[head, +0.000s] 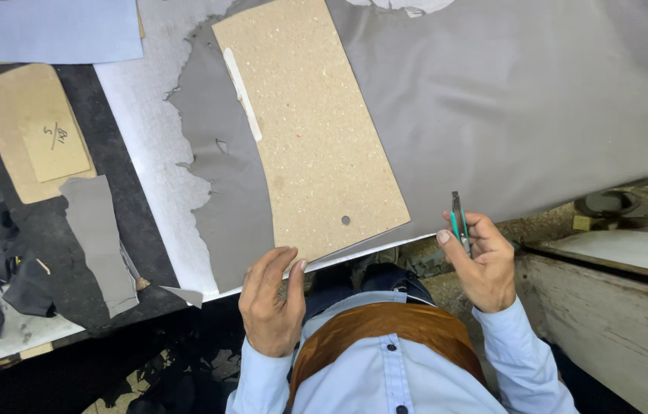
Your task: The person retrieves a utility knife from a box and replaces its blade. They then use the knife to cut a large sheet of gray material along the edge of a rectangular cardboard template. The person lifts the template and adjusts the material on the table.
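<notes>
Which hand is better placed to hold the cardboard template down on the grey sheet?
Left. The left hand already rests at the near edge of the cardboard template on the grey sheet. The right hand is off the sheet, gripping a teal-handled cutter.

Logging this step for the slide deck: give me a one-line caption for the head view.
Left hand rests on cardboard template's near edge over grey sheet; right hand holds teal-handled knife raised.

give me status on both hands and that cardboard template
Left hand at near edge of tan cardboard template on grey sheet. Right hand holds teal-handled cutter. Nothing blocking.
</notes>
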